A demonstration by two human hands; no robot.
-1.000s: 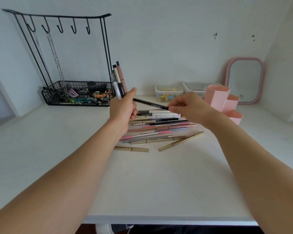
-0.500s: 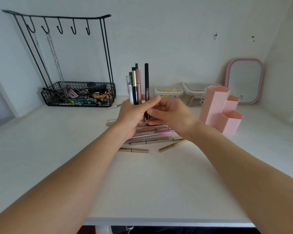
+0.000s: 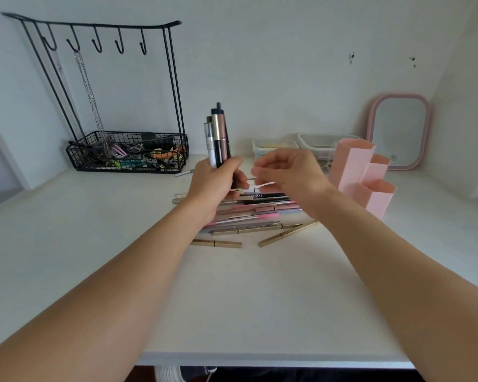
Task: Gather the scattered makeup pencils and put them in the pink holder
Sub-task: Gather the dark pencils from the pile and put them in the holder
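My left hand (image 3: 215, 183) grips an upright bunch of makeup pencils (image 3: 218, 136) in black, silver and pink, above the middle of the white table (image 3: 232, 293). Just to its right, my right hand (image 3: 290, 175) hovers with fingers loosely curled and apart, and I see nothing in it. Beneath both hands lies a pile of several loose pencils (image 3: 257, 213), pink, black and gold; two gold ones (image 3: 284, 234) sit nearest me. The pink holder (image 3: 362, 175), with three hexagonal compartments, stands to the right of my right hand.
A black wire basket (image 3: 127, 155) with a hook rack and a hanging chain stands at the back left. Two clear plastic boxes (image 3: 295, 147) sit against the wall behind the hands. A pink-framed mirror (image 3: 398, 130) leans at the back right. The table's front edge is near me.
My right hand passed a black pencil into the bunch in my left hand, let go of it and drew back a little to the right.
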